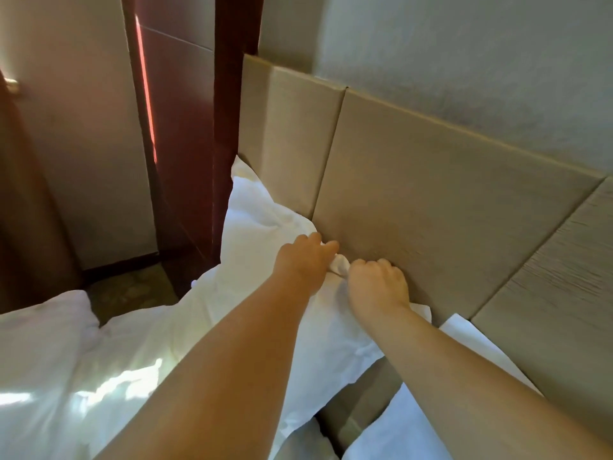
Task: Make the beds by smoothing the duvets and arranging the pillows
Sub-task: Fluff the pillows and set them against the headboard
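Note:
A white pillow leans against the beige padded headboard at the head of the bed. My left hand and my right hand sit close together at the pillow's top corner, both pinching the white fabric bunched between them. A white duvet lies rumpled over the bed at the lower left, with sunlight patches on it. Another white pillow or sheet edge shows at the lower right, under my right forearm.
A dark red wooden post and panel stand just left of the headboard. A grey wall and a strip of patterned floor lie to the left of the bed. A gap shows between the pillows.

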Demonstrator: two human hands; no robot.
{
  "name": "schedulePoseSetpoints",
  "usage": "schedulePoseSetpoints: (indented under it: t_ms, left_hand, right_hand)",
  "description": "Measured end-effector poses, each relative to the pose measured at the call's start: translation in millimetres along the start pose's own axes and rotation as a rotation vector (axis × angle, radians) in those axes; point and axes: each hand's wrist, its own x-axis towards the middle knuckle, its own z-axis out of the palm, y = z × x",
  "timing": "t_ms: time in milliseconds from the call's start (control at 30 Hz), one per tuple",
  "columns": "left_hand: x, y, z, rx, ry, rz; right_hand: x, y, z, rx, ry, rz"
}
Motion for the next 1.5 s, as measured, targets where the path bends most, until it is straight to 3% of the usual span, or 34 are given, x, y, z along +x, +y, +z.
schedulePoseSetpoints:
  t_ms: [133,267,367,467,633,767,933,1100,1233,1500]
  left_hand:
    - [5.0,-6.9,-9.1,0.011,0.009,-0.014]
    - [11.4,3.3,-31.4,0.149,-0.14,-0.029]
    - [13.0,10.5,-47.2,0.09,0.004,-0.104]
    - [14.4,18.3,-54.6,-0.031,0.112,-0.115]
    - [11.4,46.6,-57.9,-0.501,0.124,-0.244]
    - [-16.2,65.1,-59.4,-0.444,0.094,-0.16]
    - [-63.2,106.2,-65.4,-0.37,-0.011,-0.121]
    - [-108.1,167.1,-76.2,-0.238,-0.072,0.095]
    - [-140.9,223.2,-85.6,-0.217,-0.083,0.17]
    - [-205.5,340.3,-79.1,-0.066,-0.265,0.358]
  right_hand:
    - [-4.5,-2.1,-8.0,0.1,0.124,-0.107]
    - [-9.8,7.1,-22.2,0.146,0.049,-0.171]
    - [-14.9,22.2,-32.6,0.128,0.048,-0.207]
    - [-20.6,34.9,-38.2,0.098,0.164,-0.197]
    - [-32.6,51.2,-45.2,0.031,0.33,-0.138]
    - [-61.3,59.4,-58.8,0.068,0.324,-0.093]
    - [-121.6,84.8,-67.3,0.166,0.045,-0.005]
    - [-189.6,116.2,-71.1,0.172,0.049,0.029]
    - [-254.6,157.2,-77.6,0.156,0.139,0.081]
    - [-372.0,243.4,-59.6,0.107,-0.015,0.232]
